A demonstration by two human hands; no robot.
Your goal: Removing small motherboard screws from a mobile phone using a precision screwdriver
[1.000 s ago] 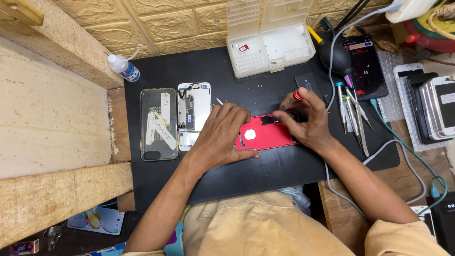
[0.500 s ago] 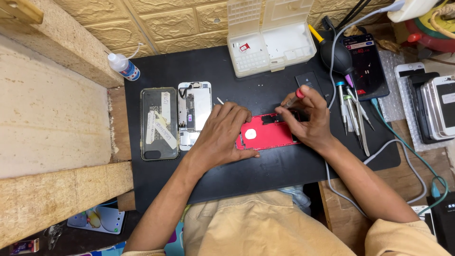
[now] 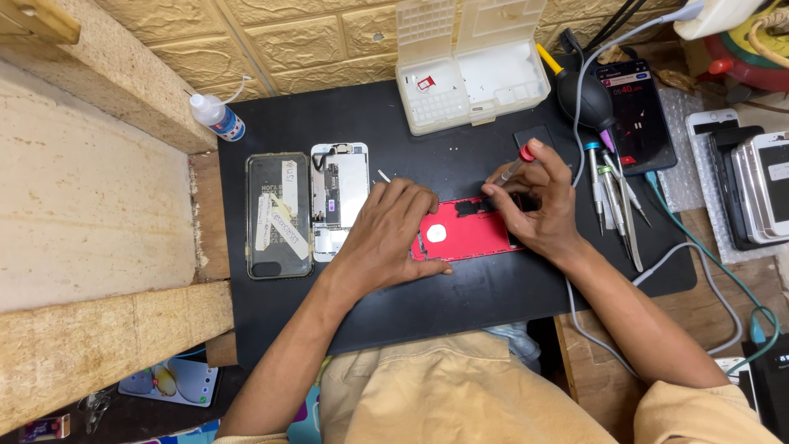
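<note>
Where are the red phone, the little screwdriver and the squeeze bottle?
red phone (image 3: 460, 234), head view, on its red back panel.
screwdriver (image 3: 516, 164), head view, on the shaft below its red cap.
squeeze bottle (image 3: 215, 115), head view, on its clear body.

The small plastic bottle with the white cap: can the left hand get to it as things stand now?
Probably yes. The left hand rests on the red phone; only flat phone parts lie before the bottle.

Rough yellow stone-block wall (image 3: 271, 37) behind – pale wooden ledge (image 3: 82, 214) at left – black bench mat (image 3: 460, 288) under even light
</note>
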